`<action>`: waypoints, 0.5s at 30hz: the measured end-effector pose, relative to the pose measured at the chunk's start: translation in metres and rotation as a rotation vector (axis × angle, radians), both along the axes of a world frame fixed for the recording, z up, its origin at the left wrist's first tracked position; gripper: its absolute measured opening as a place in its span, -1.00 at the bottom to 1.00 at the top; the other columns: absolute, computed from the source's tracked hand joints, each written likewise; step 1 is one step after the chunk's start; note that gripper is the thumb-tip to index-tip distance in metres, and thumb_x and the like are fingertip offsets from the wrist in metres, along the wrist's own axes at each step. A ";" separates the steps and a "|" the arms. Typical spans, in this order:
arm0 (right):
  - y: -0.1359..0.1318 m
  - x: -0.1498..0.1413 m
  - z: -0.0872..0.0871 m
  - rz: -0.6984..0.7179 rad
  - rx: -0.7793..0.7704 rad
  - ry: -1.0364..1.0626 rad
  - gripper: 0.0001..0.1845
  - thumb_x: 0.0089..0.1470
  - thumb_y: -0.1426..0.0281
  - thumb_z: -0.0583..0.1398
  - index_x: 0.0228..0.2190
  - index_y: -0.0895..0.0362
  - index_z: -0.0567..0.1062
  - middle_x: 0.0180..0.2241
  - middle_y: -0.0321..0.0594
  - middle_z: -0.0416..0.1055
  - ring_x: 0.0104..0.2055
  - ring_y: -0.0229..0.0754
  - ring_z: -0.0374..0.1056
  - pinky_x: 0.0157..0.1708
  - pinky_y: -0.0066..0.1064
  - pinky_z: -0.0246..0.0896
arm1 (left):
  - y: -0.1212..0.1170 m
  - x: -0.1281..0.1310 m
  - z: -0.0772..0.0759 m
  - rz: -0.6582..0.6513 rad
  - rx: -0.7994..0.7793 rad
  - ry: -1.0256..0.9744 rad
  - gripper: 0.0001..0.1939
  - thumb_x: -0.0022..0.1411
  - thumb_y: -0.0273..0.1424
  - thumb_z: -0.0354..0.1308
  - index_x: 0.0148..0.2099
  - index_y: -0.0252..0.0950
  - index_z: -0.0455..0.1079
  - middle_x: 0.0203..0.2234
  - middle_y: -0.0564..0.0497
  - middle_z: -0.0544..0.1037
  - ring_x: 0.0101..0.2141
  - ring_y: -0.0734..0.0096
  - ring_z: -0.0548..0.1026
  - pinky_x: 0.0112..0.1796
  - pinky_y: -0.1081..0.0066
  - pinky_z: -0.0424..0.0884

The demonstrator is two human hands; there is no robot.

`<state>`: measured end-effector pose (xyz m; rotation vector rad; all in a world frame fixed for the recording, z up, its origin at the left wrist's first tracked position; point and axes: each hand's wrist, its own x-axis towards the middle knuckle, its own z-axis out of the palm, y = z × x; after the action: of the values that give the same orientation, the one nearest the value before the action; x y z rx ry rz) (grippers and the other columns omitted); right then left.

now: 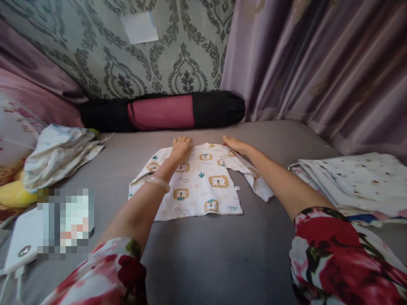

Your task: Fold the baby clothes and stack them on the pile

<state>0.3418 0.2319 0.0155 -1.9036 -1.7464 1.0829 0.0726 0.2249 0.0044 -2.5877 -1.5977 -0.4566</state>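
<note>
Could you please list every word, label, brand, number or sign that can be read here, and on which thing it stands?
No text can be read.
White side tag on the small white lion-print fabric shirt: too small.
Round dark mark on the white rectangular device: too small.
Pixelated object beside it: blurred.
White wall sheet: nothing legible.

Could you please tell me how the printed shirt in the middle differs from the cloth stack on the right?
The shirt lies spread out in a single garment shape, while the cloth stack is folded in layers. The shirt bears large tan animal faces; the stack's top cloth has small scattered marks. The left hand rests on the shirt, whereas neither hand is at the stack. Both are mainly white and lie on the grey sheet.
</note>
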 end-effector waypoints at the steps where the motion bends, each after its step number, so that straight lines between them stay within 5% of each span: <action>1: -0.007 0.007 0.002 -0.062 -0.076 0.068 -0.42 0.31 0.03 -0.12 -0.30 0.18 0.48 -0.20 -0.02 0.54 -0.15 -0.04 0.45 -0.16 -0.31 0.32 | -0.002 0.012 0.000 -0.056 -0.023 -0.034 -0.73 0.35 -0.32 -0.07 -0.03 -0.28 0.37 -0.09 -0.19 0.47 -0.04 0.05 0.35 -0.07 0.10 0.21; 6: -0.049 0.035 0.008 -0.163 -0.322 0.386 -0.60 0.34 0.22 -0.06 -0.33 0.17 0.45 -0.34 -0.09 0.55 -0.31 -0.15 0.49 -0.25 -0.34 0.41 | -0.008 0.072 -0.014 -0.324 -0.091 -0.193 -0.77 0.30 -0.42 -0.05 -0.11 -0.30 0.42 -0.19 -0.14 0.52 -0.14 0.21 0.44 -0.07 0.21 0.32; 15: -0.069 0.080 0.008 -0.052 -0.211 0.197 -0.88 0.10 0.38 0.28 -0.44 0.16 0.51 -0.50 -0.27 0.50 -0.47 -0.29 0.39 -0.38 -0.49 0.34 | -0.022 0.110 -0.049 -0.308 -0.023 -0.402 -0.75 0.28 -0.48 -0.06 -0.09 -0.31 0.42 -0.16 -0.14 0.52 -0.06 0.25 0.43 0.04 0.21 0.33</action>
<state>0.4223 0.1628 0.0233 -1.8743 -1.5191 1.4314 0.1826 0.2025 -0.0447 -2.9090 -1.2889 -1.0440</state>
